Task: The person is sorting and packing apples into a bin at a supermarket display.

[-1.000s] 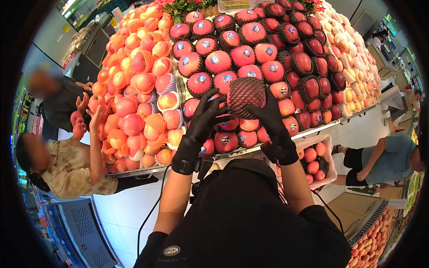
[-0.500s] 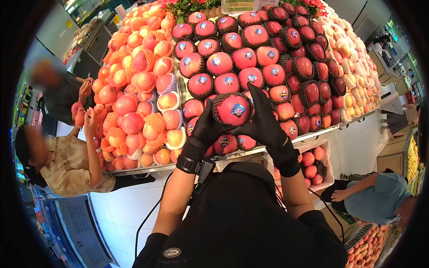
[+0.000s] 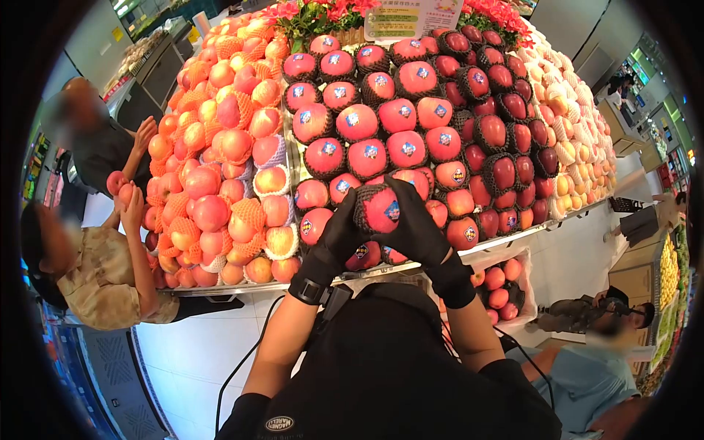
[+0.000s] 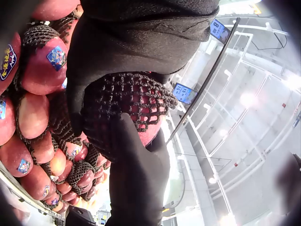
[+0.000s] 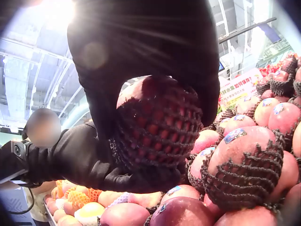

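Between my two black-gloved hands I hold a red apple [image 3: 381,210] in a black foam net, its blue sticker turned toward the right. My left hand [image 3: 336,233] curls round its left side. The right hand [image 3: 415,232] wraps the other side, fingers over the far edge. In the left wrist view the netted apple [image 4: 134,101] shows mostly mesh, with bare red skin near the thumb. The right wrist view has the net [image 5: 160,129] around the lower part of the fruit and bare skin at its top. Rows of stickered red apples [image 3: 361,122] lie just beyond my hands.
Orange-netted apples [image 3: 213,213] fill the display's left side; dark red apples [image 3: 495,132] and white-netted fruit [image 3: 572,132] lie right. A metal edge [image 3: 506,239] runs along the front. Below it stands a box of apples [image 3: 529,293]. People stand at both sides, one in a patterned shirt [image 3: 103,271].
The apple has turned from its netted underside, to its sticker facing up, then to the sticker facing right. It has come lower, and both hands have closed in around it.
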`<state>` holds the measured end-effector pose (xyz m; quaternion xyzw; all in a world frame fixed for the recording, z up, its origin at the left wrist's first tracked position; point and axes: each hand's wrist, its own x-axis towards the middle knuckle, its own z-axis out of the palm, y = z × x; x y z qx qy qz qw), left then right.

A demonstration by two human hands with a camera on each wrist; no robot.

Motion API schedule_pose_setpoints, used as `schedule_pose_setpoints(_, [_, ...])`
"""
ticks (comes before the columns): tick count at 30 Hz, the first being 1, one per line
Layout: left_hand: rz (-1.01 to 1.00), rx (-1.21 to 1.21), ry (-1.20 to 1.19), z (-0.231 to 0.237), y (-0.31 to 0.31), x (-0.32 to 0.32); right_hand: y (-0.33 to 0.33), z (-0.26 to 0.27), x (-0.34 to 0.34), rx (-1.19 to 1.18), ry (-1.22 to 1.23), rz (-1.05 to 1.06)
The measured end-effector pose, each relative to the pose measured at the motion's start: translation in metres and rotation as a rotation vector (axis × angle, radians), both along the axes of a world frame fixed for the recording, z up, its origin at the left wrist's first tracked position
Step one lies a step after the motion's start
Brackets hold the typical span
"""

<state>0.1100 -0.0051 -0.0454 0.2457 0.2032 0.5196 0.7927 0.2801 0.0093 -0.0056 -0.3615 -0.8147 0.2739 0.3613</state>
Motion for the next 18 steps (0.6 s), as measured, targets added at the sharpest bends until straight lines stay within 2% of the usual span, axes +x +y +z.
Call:
schedule_pose_setpoints(2, [0.007,-0.029,-0.014,0.001,0.000,0.000,0.000,0.000,-0.001,0.041,-0.049,-0.007])
schedule_pose_setpoints(3, [0.017,-0.151,-0.079,-0.002,0.003,0.000,-0.002,0.001,-0.001,0.061,-0.086,-0.025])
schedule_pose_setpoints(5, [0.042,-0.131,-0.034,-0.004,0.004,-0.002,-0.003,0.003,-0.004,0.103,-0.157,-0.060])
schedule_pose_setpoints(9, [0.094,-0.081,0.014,-0.007,0.003,-0.006,-0.003,-0.005,-0.014,0.074,-0.092,-0.106])
schedule_pose_setpoints(12, [0.075,-0.083,0.080,-0.005,0.005,-0.014,-0.006,0.002,-0.020,-0.009,-0.107,-0.128])
schedule_pose_setpoints(15, [0.052,-0.087,0.019,0.006,0.001,-0.021,-0.008,0.007,-0.026,-0.019,-0.053,-0.126])
schedule_pose_setpoints(18, [-0.015,-0.180,0.075,0.002,0.008,-0.039,-0.009,0.010,-0.029,-0.001,-0.007,-0.123])
